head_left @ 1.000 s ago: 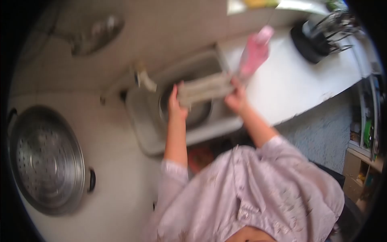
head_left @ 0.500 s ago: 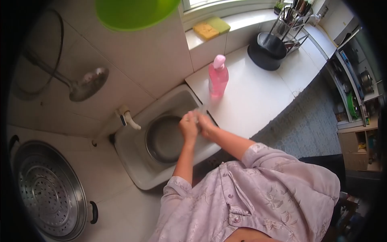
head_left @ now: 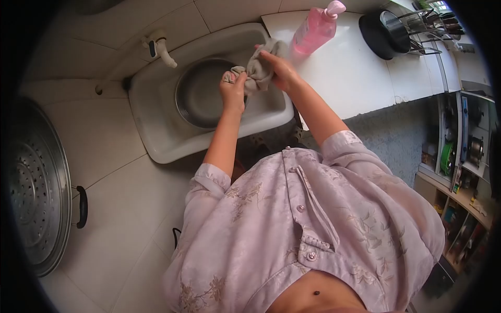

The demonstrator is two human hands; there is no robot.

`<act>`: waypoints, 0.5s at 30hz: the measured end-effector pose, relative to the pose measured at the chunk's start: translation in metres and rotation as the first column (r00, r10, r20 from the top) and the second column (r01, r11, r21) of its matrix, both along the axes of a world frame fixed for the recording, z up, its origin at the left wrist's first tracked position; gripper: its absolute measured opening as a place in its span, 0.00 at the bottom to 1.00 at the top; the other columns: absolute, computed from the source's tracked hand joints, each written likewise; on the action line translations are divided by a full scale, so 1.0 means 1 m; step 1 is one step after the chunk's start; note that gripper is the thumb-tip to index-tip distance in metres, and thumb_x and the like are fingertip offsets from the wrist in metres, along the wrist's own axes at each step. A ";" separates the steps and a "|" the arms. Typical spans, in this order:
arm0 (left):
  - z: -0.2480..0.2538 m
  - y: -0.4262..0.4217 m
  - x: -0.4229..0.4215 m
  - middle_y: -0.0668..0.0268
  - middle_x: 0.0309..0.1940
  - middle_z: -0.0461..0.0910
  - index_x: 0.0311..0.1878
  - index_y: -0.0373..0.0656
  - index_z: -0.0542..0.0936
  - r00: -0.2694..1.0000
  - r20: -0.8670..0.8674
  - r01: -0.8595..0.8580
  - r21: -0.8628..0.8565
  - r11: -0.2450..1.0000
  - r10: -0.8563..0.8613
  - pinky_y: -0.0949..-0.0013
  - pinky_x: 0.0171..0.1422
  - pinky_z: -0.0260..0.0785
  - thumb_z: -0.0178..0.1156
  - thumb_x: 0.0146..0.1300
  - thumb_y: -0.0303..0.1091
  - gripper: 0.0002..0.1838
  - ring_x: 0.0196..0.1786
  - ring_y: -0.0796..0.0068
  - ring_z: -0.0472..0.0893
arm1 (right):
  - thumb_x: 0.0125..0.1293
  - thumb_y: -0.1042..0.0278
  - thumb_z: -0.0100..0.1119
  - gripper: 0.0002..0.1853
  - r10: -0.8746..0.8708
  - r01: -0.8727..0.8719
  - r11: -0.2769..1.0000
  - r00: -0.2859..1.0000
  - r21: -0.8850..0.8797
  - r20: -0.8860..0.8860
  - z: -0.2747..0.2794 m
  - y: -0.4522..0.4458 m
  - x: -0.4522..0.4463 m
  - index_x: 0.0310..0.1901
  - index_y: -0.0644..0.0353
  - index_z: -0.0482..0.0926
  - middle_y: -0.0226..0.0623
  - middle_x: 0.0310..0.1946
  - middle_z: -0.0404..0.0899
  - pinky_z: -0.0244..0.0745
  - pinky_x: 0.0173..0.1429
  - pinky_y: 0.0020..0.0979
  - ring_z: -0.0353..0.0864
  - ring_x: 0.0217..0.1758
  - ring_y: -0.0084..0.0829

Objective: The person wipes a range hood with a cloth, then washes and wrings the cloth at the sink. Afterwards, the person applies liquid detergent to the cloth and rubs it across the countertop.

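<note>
A crumpled grey cloth (head_left: 257,72) is stretched between my two hands above the right part of the sink (head_left: 156,138). My left hand (head_left: 233,89) has its fingers wrapped round the cloth's left end. On the cloth's other side, my right hand (head_left: 280,69) grips it with the thumb on top; some of its fingers are hidden by the fabric. Below and to the left, a round metal basin (head_left: 201,99) sits in the sink. A pink pump bottle (head_left: 315,30) stands on the white counter just right of the sink.
A cream tap (head_left: 163,52) reaches over the sink's back edge. At the left lies a large perforated steamer pan (head_left: 36,182) with a black handle. A black pot (head_left: 385,35) and a metal utensil rack (head_left: 430,28) occupy the counter's right end. Shelves (head_left: 454,193) stand far right.
My hands have drawn apart, and the cloth, formerly bunched between them, now shows spread out. The view has tilted down, so the sink and bottle appear higher.
</note>
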State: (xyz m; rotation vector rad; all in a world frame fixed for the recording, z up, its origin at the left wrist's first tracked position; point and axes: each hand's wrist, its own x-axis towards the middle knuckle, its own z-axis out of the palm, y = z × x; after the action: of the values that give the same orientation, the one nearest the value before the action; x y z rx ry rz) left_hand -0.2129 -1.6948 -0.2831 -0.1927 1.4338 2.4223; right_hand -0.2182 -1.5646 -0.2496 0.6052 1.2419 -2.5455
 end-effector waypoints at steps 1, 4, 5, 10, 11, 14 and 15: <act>0.000 -0.003 0.005 0.68 0.30 0.71 0.33 0.39 0.70 0.972 -0.222 -0.136 -0.268 0.954 0.076 0.73 0.40 0.65 0.57 0.51 0.25 0.07 0.34 0.78 0.71 | 0.61 0.50 0.44 0.18 -0.087 0.083 0.995 0.994 0.050 0.065 -0.006 0.001 -0.005 0.40 0.57 0.71 0.36 0.36 0.74 0.69 0.46 0.31 0.73 0.41 0.31; 0.046 0.026 0.028 0.60 0.33 0.70 0.35 0.42 0.69 0.779 -0.609 -0.278 -0.546 0.790 -0.147 0.70 0.38 0.65 0.55 0.51 0.28 0.08 0.36 0.67 0.73 | 0.60 0.50 0.47 0.18 -0.174 0.181 0.983 0.973 -0.038 0.149 -0.027 0.013 -0.012 0.40 0.57 0.71 0.35 0.35 0.73 0.69 0.45 0.31 0.73 0.38 0.30; 0.048 0.033 0.029 0.57 0.35 0.70 0.36 0.42 0.70 0.697 -0.642 -0.290 -0.661 0.692 -0.321 0.68 0.38 0.66 0.56 0.52 0.31 0.09 0.38 0.61 0.74 | 0.59 0.50 0.48 0.18 -0.179 0.209 0.961 0.969 -0.182 0.168 -0.039 0.014 -0.008 0.40 0.57 0.70 0.34 0.34 0.73 0.70 0.44 0.31 0.73 0.37 0.30; -0.005 0.035 -0.036 0.50 0.23 0.75 0.26 0.38 0.75 0.978 -0.205 -0.135 -0.772 0.622 -0.043 0.58 0.31 0.67 0.50 0.58 0.46 0.19 0.28 0.51 0.77 | 0.59 0.50 0.46 0.16 -0.215 0.258 0.961 0.924 -0.099 0.317 -0.049 -0.030 0.012 0.39 0.53 0.70 0.35 0.32 0.74 0.68 0.44 0.34 0.73 0.38 0.33; 0.007 0.042 -0.032 0.49 0.21 0.75 0.24 0.37 0.75 0.968 -0.249 -0.187 -0.759 0.624 -0.013 0.57 0.29 0.67 0.49 0.58 0.46 0.20 0.27 0.51 0.77 | 0.58 0.52 0.50 0.16 -0.201 0.228 0.973 0.912 -0.033 0.357 -0.006 -0.030 0.015 0.37 0.56 0.70 0.34 0.31 0.73 0.69 0.41 0.33 0.72 0.38 0.31; 0.031 0.065 0.015 0.53 0.18 0.74 0.25 0.39 0.73 0.810 -0.586 -0.468 -0.643 0.606 0.004 0.58 0.30 0.67 0.51 0.57 0.44 0.17 0.26 0.52 0.77 | 0.59 0.52 0.49 0.14 -0.012 -0.041 0.899 0.993 -0.437 -0.117 -0.089 0.013 -0.004 0.36 0.55 0.71 0.33 0.30 0.73 0.69 0.38 0.31 0.73 0.36 0.32; 0.030 0.071 0.026 0.52 0.20 0.75 0.26 0.40 0.73 0.619 -0.784 -0.636 -0.535 0.555 -0.047 0.57 0.31 0.68 0.51 0.57 0.44 0.16 0.28 0.50 0.77 | 0.60 0.52 0.47 0.15 0.037 -0.165 0.785 0.975 -0.597 -0.220 -0.086 0.015 -0.008 0.36 0.55 0.71 0.34 0.32 0.74 0.69 0.39 0.32 0.73 0.37 0.32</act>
State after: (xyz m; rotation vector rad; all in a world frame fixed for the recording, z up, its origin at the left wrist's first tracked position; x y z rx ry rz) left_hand -0.1869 -1.6237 -0.2529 0.4503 3.0872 1.9278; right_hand -0.2262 -1.5499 -0.3359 0.1306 0.3978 -2.7342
